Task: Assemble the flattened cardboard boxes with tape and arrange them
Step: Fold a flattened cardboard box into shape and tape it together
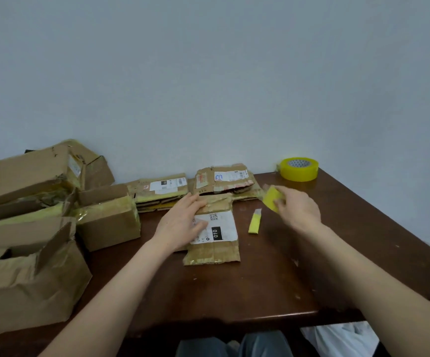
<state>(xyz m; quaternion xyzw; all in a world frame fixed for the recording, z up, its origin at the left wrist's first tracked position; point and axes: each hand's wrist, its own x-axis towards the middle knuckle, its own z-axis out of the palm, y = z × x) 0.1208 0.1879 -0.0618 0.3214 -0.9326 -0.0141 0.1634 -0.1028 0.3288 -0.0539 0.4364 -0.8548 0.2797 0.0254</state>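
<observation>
Left hand (183,225) rests on flattened box (213,253) at table centre, fingers fairly straight; right hand (298,210) pinches yellow tape piece (270,199) beside it. Step: prob. clearing old tape. Next: open box up w/ both hands; tape roll (298,169) sits at far corner.
</observation>
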